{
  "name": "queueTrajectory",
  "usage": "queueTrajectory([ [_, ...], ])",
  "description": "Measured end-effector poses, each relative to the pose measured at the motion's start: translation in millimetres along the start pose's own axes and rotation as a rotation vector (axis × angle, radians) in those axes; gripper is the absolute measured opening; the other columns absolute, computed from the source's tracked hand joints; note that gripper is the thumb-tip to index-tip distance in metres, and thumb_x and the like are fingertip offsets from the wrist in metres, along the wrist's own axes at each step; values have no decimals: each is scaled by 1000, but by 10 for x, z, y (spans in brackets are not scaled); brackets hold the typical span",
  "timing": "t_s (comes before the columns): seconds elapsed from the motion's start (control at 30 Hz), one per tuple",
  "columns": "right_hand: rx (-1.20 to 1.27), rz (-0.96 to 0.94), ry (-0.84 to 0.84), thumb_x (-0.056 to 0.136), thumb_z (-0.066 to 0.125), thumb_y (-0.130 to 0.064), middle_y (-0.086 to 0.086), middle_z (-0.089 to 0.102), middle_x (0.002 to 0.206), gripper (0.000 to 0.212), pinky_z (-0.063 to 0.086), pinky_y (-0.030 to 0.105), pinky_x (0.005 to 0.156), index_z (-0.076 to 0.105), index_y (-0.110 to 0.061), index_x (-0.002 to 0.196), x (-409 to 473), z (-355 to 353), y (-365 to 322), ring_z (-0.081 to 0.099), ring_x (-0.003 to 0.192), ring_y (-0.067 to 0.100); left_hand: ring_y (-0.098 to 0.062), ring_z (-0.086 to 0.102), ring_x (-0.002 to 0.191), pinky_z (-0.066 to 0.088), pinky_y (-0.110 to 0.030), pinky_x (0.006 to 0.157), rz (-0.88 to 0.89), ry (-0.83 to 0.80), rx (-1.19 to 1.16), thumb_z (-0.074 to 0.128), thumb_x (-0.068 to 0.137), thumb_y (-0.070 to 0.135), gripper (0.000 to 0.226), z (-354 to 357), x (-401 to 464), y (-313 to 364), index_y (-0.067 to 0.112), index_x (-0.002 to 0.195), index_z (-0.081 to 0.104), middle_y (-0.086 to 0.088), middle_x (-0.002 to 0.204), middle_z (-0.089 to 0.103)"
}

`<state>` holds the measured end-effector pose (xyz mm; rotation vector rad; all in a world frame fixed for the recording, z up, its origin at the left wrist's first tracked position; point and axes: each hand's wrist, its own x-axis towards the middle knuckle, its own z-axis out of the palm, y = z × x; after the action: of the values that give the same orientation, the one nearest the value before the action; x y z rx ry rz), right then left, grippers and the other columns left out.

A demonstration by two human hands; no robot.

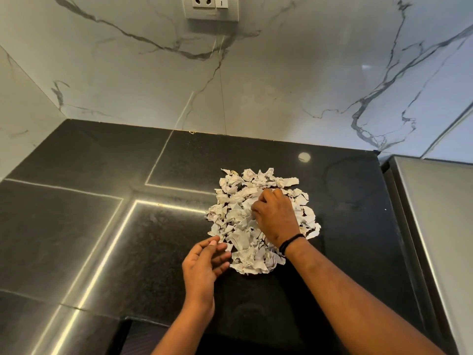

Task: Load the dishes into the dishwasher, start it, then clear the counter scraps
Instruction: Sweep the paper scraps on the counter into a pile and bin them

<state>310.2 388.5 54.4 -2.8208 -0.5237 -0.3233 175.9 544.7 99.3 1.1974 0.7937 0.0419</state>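
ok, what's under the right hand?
The right hand rests on the pile of paper scraps, fingers curled into them. The scraps beneath its palm are hidden; black counter lies below.

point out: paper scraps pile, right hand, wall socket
paper scraps pile (231, 219), head view, on the torn pieces in the pile's left-centre.
right hand (276, 221), head view, on the back of the hand resting on the pile.
wall socket (203, 1), head view, on the white outlet face.

Torn, crumpled white paper scraps lie in a flat heap under my right hand, just beyond my left hand.
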Motion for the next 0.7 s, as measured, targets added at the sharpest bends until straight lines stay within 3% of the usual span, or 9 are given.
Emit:
queueTrajectory([
  [0.13,118,48,51,87,68,-27,-3,54,97,19,45,30,76,70,-21,104,-22,-44,-44,47,91,16,-30,71,87,57,-38,74,-65,-9,-30,53,102,14,20,-6,-24,16,7,110,71,-17,98,75],
  [0.23,93,28,-119,86,59,-38,-1,50,107,39,45,33,82,61,-27,124,-1,-107,-148,45,98,17,-28,70,85,56,-40,76,-100,-36,-40,54,102,15,21,-4,-26,45,6,111,70,-15,95,76],
  [0.3,13,12,-215,88,60,-37,-1,50,112,40,45,35,86,60,-30,127,10,-100,-205,45,104,20,-28,71,84,55,-40,76,-122,-72,-49,55,101,18,22,-14,-45,82,6,112,70,-14,94,76],
  [0.43,-20,49,-196,94,62,-32,-3,56,112,24,45,34,87,67,-27,117,-41,-69,-245,47,105,20,-30,72,85,56,-40,76,-175,-163,-33,56,101,25,28,-74,-36,187,5,113,71,-18,101,75],
  [0.57,-7,115,-44,87,73,-28,-8,61,94,10,47,30,73,72,-25,97,-151,-117,-245,49,88,15,-34,73,89,58,-39,74,-240,-219,-45,53,102,28,33,-112,25,272,2,115,68,-21,102,75],
  [0.7,79,168,114,84,76,-21,-8,63,87,7,49,34,68,73,-22,90,-275,-292,-316,53,83,17,-38,72,98,57,-44,84,-325,-252,-73,52,102,33,38,-76,78,278,1,118,67,-22,106,74],
])
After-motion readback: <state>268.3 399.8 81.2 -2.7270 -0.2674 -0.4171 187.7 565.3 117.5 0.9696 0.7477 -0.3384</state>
